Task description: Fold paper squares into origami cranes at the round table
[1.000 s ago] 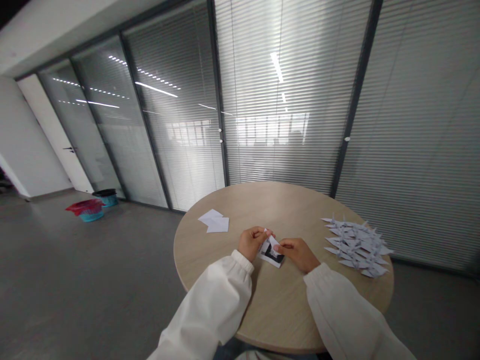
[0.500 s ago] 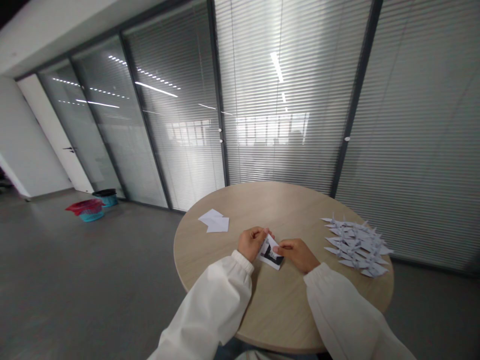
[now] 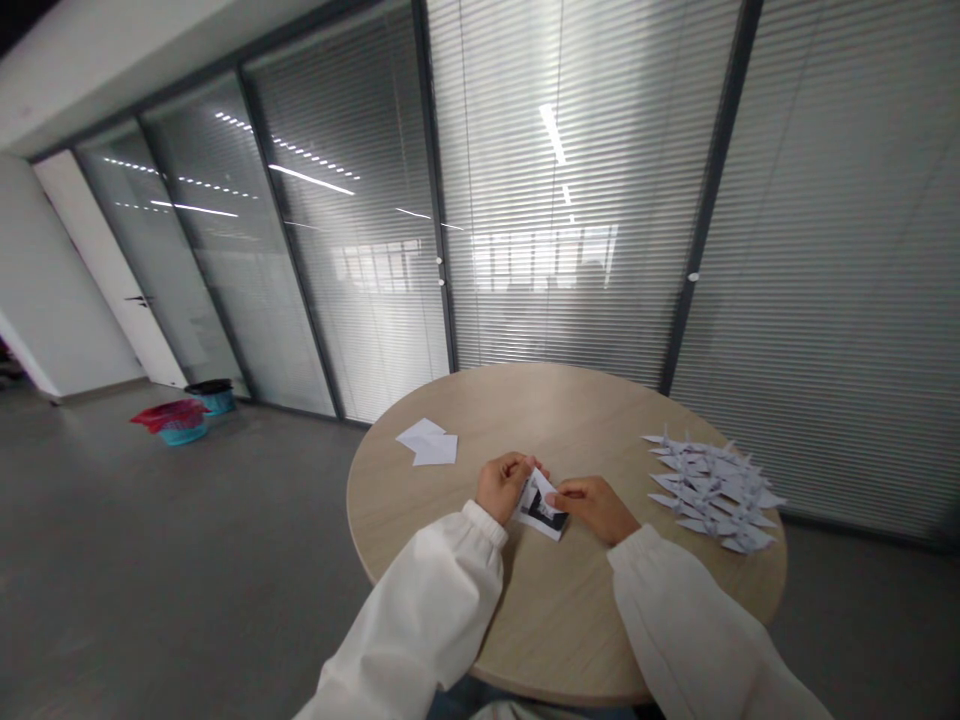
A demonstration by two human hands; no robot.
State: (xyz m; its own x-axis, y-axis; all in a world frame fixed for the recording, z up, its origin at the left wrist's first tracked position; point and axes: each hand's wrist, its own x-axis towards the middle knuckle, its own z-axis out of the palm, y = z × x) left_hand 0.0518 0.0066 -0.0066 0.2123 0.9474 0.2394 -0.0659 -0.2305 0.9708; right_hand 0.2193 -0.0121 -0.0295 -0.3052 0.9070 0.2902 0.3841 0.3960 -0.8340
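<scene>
A small folded sheet of paper (image 3: 553,528), white with a dark printed picture on it, is held between my two hands above the round table. My left hand (image 3: 504,486) pinches its upper left edge with thumb and fingers. On the other side, my right hand (image 3: 596,508) grips the right edge, thumb on top of the printed face. The fingers behind the paper are partly hidden. Left of my hands lie white paper pieces (image 3: 435,447), overlapping. To the right is a dense group of folded paper cranes (image 3: 716,490).
The round wooden table (image 3: 555,400) stands close to a glass partition with blinds (image 3: 570,180). Farther left on the floor are a blue bin with a red liner (image 3: 176,420) and another with a black liner (image 3: 214,395). A white door (image 3: 112,270) is at the far left.
</scene>
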